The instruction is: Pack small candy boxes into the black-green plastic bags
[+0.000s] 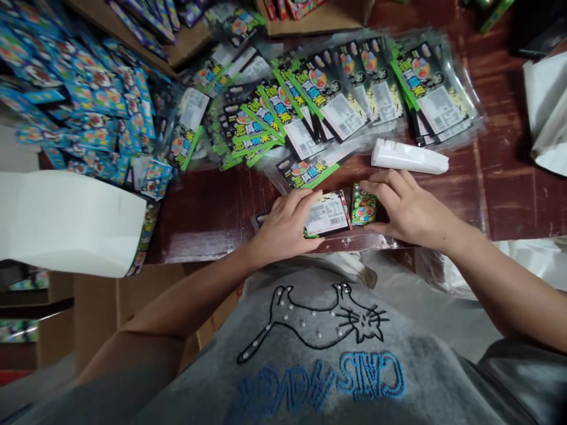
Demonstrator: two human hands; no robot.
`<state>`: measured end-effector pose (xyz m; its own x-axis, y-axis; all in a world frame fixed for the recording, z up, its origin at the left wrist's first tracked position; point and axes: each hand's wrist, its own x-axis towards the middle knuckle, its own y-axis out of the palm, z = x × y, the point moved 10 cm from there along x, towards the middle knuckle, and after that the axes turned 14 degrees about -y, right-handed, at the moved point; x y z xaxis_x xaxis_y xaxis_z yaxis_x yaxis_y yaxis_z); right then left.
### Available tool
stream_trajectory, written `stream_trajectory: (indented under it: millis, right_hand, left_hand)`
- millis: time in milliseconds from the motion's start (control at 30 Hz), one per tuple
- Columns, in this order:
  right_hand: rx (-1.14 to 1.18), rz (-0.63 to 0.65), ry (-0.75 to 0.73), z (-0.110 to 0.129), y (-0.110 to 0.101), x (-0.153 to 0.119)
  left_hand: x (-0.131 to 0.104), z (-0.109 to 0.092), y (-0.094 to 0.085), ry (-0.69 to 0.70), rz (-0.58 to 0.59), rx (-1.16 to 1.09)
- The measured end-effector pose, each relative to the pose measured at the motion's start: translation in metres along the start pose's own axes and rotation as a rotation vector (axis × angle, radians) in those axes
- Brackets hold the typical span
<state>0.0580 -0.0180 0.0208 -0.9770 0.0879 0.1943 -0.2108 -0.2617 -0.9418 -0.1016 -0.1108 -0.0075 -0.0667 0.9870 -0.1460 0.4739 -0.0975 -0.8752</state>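
Near the front edge of the dark red table (199,230), my left hand (287,227) grips a flat black packet (328,213) whose white label faces up, fingers along its far side and thumb along the near side. Just right of it, my right hand (405,206) holds a small green box (364,203) between fingers and thumb. A narrow gap separates packet and box. Behind my right hand lies a rolled white plastic piece (410,156). Past my left hand, a clear-sleeved black and green packet (305,168) rests on the table.
Many black and green packets (341,88) spread across the table's back. Blue packets (88,106) are heaped at the left, beside a large white sheet (71,221). Cardboard boxes (190,44) stand at the back. A white bag (549,112) lies at the right.
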Motion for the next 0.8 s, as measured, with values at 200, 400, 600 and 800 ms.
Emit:
stream_trajectory:
  millis: [200,400,600,800]
  right_hand:
    - [0.148,0.025,-0.133,0.016,0.0,0.012]
    - [0.16,0.088,-0.175,0.015,-0.006,0.028]
    - [0.008,0.171,-0.246,0.01,-0.015,0.05]
    - [-0.206,-0.027,-0.105,-0.013,-0.059,0.045]
  left_hand:
    - [0.008,0.003,0.003,-0.012,0.103,-0.091]
    - [0.036,0.023,0.009,-0.225,0.238,-0.589]
    - [0.054,0.022,0.017,-0.387,0.316,-0.973]
    - [0.061,0.044,0.008,-0.445,0.064,-1.069]
